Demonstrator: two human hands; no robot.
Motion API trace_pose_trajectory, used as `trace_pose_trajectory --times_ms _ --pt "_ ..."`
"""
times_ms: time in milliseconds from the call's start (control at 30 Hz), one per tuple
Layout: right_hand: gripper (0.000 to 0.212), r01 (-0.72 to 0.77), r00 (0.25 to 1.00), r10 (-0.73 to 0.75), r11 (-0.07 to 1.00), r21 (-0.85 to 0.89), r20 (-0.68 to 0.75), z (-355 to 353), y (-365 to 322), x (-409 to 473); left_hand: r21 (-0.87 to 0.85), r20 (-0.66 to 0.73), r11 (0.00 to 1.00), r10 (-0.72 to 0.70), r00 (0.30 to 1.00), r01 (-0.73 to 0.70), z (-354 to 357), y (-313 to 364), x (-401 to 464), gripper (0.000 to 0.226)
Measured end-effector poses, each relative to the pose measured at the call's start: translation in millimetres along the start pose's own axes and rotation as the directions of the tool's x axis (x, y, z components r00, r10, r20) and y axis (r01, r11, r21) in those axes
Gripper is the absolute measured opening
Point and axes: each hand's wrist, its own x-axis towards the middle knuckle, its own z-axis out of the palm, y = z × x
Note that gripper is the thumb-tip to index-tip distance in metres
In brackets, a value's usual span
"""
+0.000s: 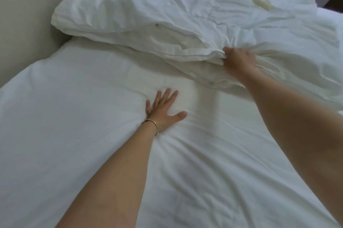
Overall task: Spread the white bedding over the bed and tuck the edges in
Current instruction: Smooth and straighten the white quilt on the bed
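Bedding (167,14) lay bunched and folded back across the upper half of the frame, white and heavily creased, its thick folded edge running from the upper left down toward the centre right. Below it a flatter stretch of white sheet (83,116) covered the bed through the middle and lower part of the frame, with soft wrinkles fanning out near the centre. The right hand (238,60) was at the centre right, its fingers (226,50) clamped on a gathered fold of the bedding where the fabric pulled into tight pleats; the right forearm ran down to the lower right corner. The left hand (163,111) lay palm down on the sheet just below the centre, fingers (167,96) spread apart and flat, thumb pointing to the right, holding nothing. A thin bracelet (155,125) circled the left wrist, and the forearm reached down to the bottom edge. A pale padded headboard (24,14) filled the upper left, touching the bedding's rounded corner. Two small yellowish marks (261,3) showed on the bedding toward the upper right, and a dark strip showed at the top right corner
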Motion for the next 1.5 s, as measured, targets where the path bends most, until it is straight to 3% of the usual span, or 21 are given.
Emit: trace_pose_trajectory --times_ms 67,133,167,233,267,367,467,567,667,733,800,1000,1167,1233,1300,1400,1467,1500 --pt "0.028 -0.021 0.999 0.019 0.999 0.039 0.039 -12 -3 -14 -0.077 -0.059 0.997 -0.003 0.998 -0.002 -6 6 -9 0.097" --pt "0.027 -0.043 0.998 0.038 0.994 0.099 0.05 -25 -3 -26 -0.228 -0.292 0.972 -0.011 0.956 -0.059 -13 19 -25 0.114" --pt "0.026 -0.045 0.998 0.038 0.991 0.122 0.058 -32 -4 -30 -0.238 -0.444 0.966 -0.02 0.896 -0.096 -21 28 -32 0.119" --pt "0.024 -0.035 0.996 0.021 0.986 0.165 0.083 -45 -8 -39 -0.026 -0.639 0.992 0.076 0.766 -0.12 -44 48 -36 0.126" --pt "0.024 -0.024 0.996 0.006 0.982 0.189 0.093 -51 -12 -44 0.132 -0.654 0.985 0.169 0.737 -0.108 -60 59 -35 0.128" --pt "0.028 -0.008 0.99 -0.03 0.965 0.261 0.14 -66 -29 -64 0.464 -0.514 0.883 0.338 0.788 -0.075 -115 90 -19 0.121" --pt "0.024 0.032 0.973 -0.103 0.948 0.318 0.209 -75 -45 -97 0.674 -0.269 0.729 0.388 0.882 -0.115 -153 105 -8 0.061" --pt "0.024 0.035 0.942 -0.14 0.945 0.326 0.305 -81 -49 -140 0.699 -0.036 0.677 0.355 0.934 -0.23 -151 107 -38 0.033" --pt "0.041 -0.007 0.89 -0.137 0.949 0.315 0.435 -86 -41 -197 0.684 0.136 0.658 0.309 0.941 -0.315 -124 106 -88 0.032" --pt "0.064 -0.001 0.857 -0.135 0.965 0.264 0.497 -88 -39 -243 0.646 0.219 0.674 0.286 0.933 -0.359 -108 105 -125 0.031" --pt "0.068 -0.001 0.864 -0.138 0.961 0.276 0.484 -89 -43 -284 0.615 0.244 0.699 0.271 0.931 -0.365 -103 102 -162 0.031" --pt "0.027 0.006 0.859 -0.257 0.87 0.493 0.443 -113 -93 -366 0.648 0.245 0.692 0.206 0.947 -0.318 -138 82 -277 0.029" --pt "0.013 -0.108 0.719 -0.405 0.739 0.665 0.565 -136 -142 -426 0.625 0.351 0.709 0.121 0.929 -0.328 -151 43 -375 0.042" --pt "0.024 -0.065 0.701 -0.386 0.803 0.592 0.6 -122 -164 -461 0.588 0.374 0.731 0.134 0.918 -0.346 -129 8 -403 0.05" --pt "0.039 0.045 0.718 -0.302 0.92 0.39 0.627 -95 -181 -495 0.533 0.352 0.779 0.15 0.924 -0.329 -97 -35 -429 0.062" --pt "0.046 0.155 0.766 -0.215 0.976 0.151 0.606 -61 -190 -535 0.337 0.326 0.923 0.068 0.943 -0.184 -44 -88 -467 0.08" --pt "0.052 0.147 0.782 -0.201 0.979 0.138 0.591 -48 -190 -546 0.123 0.223 0.986 0.084 0.971 -0.114 -17 -111 -487 0.076" --pt "0.056 0.15 0.793 -0.194 0.981 0.123 0.578 -44 -189 -549 -0.011 0.098 0.996 0.09 0.991 -0.089 -6 -118 -492 0.069"
